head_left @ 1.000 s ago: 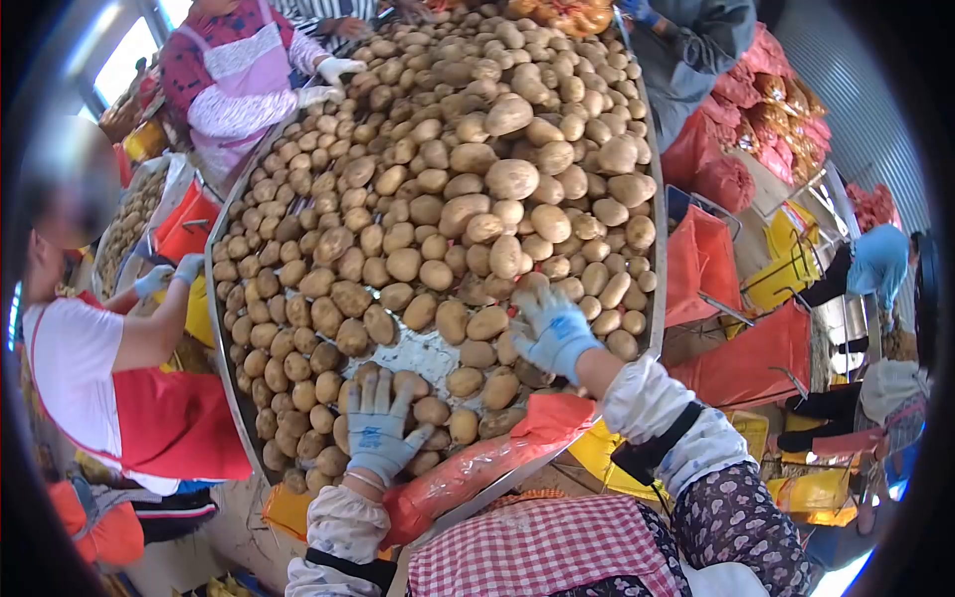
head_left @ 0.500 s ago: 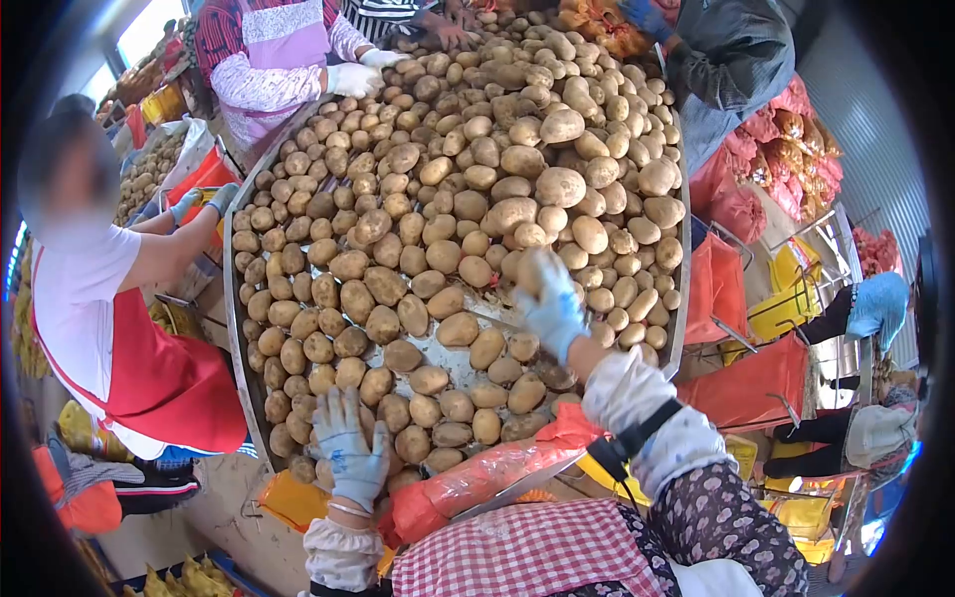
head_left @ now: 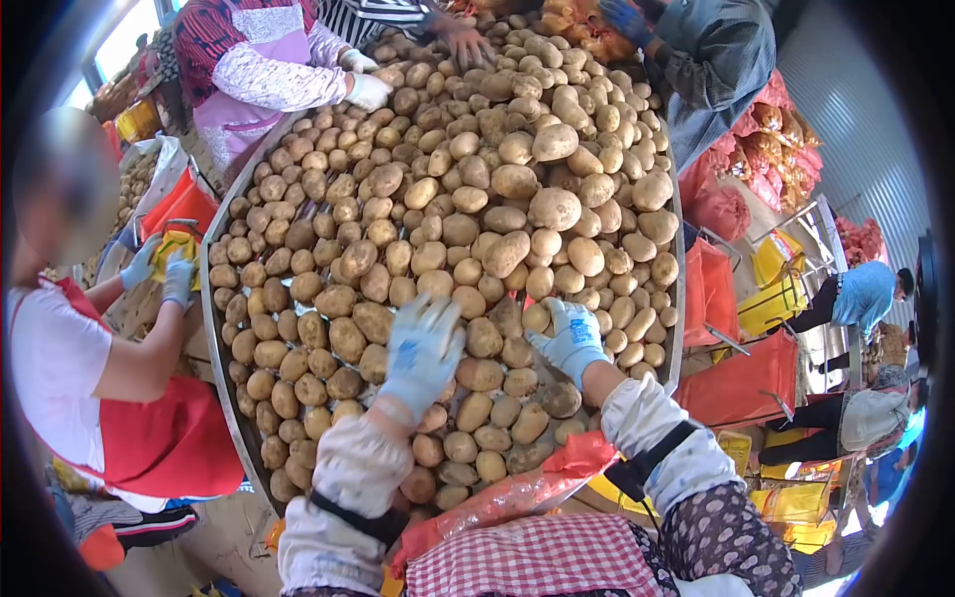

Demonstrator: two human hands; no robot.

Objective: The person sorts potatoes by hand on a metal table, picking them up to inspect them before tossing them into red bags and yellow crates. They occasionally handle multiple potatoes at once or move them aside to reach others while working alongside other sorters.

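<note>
A wide metal sorting table is heaped with brown potatoes (head_left: pixel 554 209), piled higher at the far side. My left hand (head_left: pixel 420 353), in a pale blue-and-white work glove, lies over potatoes in the nearer middle with its fingers stretched out. To its right, my right hand (head_left: pixel 574 343) wears a similar glove. Its fingers and thumb are apart beside a small potato (head_left: pixel 537 317), close to or touching it; no firm grip shows. Several loose potatoes (head_left: pixel 475 412) lie between my hands and the near edge.
The metal table rim (head_left: pixel 211 328) bounds the pile. Red plastic (head_left: pixel 507 493) covers the near edge. A co-worker in a red apron (head_left: pixel 164 438) stands left, holding something yellow; others work at the far side. Red sacks (head_left: pixel 721 212) and yellow crates (head_left: pixel 776 303) are at right.
My left hand has moved forward and right, farther over the potatoes. My right hand has come down and slightly right. The red-aproned co-worker's hands have moved left, and the view has shifted a little.
</note>
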